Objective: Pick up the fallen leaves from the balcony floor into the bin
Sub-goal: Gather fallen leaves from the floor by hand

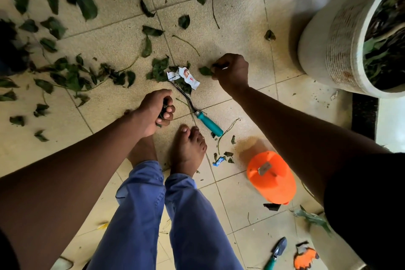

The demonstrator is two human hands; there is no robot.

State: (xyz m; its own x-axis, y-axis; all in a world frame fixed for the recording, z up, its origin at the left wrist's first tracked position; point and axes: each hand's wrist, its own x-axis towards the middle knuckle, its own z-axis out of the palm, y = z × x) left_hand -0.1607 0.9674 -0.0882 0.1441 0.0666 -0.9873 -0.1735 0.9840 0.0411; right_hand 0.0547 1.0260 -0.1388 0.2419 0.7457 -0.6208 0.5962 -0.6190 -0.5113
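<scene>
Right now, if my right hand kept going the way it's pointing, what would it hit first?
Your right hand points left across the floor, already pinching a leaf. Going on, it would probably first meet the crumpled white wrapper lying over the teal-handled tool, though height is unclear.

The floor (238, 28) was laid in pale cream square tiles with a speckled, grainy face, the thin grout lines (163, 26) running on a slant from about 11 o'clock toward 5 o'clock and crossing at right angles. At 3 o'clock a dark strip (363, 112) bordered the tiles, with a brighter white surface (391, 125) just beyond it (what it belonged to could not be told). Light was soft and dim, brightest toward 12 o'clock.
</scene>
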